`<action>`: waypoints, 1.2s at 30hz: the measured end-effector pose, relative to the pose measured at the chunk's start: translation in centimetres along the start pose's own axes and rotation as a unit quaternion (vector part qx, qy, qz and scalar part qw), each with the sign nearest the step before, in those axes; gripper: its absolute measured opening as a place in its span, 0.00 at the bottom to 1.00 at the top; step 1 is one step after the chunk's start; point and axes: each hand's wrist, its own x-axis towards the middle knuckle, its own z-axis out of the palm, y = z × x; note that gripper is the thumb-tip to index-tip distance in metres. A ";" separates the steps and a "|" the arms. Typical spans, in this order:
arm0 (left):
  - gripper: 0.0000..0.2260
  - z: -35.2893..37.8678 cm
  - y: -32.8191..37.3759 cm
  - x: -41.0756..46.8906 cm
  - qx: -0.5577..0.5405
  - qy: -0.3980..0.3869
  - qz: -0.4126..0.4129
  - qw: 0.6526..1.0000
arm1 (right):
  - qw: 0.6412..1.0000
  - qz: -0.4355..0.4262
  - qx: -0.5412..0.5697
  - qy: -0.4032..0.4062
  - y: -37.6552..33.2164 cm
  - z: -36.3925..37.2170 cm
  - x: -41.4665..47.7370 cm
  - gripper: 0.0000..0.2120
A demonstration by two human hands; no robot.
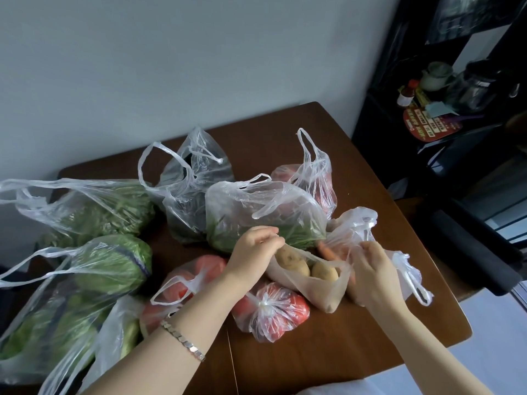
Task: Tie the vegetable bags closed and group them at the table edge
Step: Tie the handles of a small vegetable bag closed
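Near the table (359, 346) edge, left hand (253, 253) and right hand (373, 270) pinch potato bag (322, 292).

Thin glossy crinkled clear plastic bags (265, 206), smooth brown wood table (356, 346), shiny metal bracelet (182, 339)

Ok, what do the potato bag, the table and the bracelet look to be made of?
The potato bag: thin translucent plastic film, glossy, crinkled; the potatoes show through. The table: brown wood or veneer, satin sheen, faint grain; I cannot tell which. The bracelet: likely metal, silvery links that catch the light.
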 end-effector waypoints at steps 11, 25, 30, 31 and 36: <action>0.12 2.4 -3.1 -0.3 0.003 -0.004 0.102 0.995 | 0.993 -0.023 0.083 -0.078 0.4 1.9 0.1 0.07; 0.23 3.6 -3.1 2.4 -0.056 -0.080 -0.131 0.987 | 0.961 0.099 0.165 -0.199 1.3 4.3 2.0 0.09; 0.11 4.2 -3.3 3.3 -0.008 -0.070 -0.107 0.992 | 0.971 0.025 0.095 -0.220 1.6 3.8 2.1 0.09; 0.10 4.3 -3.3 3.3 0.005 -0.067 -0.098 0.993 | 0.976 0.007 0.077 -0.205 1.6 3.8 2.1 0.10; 0.08 4.1 -3.2 3.2 0.142 -0.049 -0.020 0.989 | 0.982 -0.010 0.040 -0.182 1.8 4.0 1.3 0.11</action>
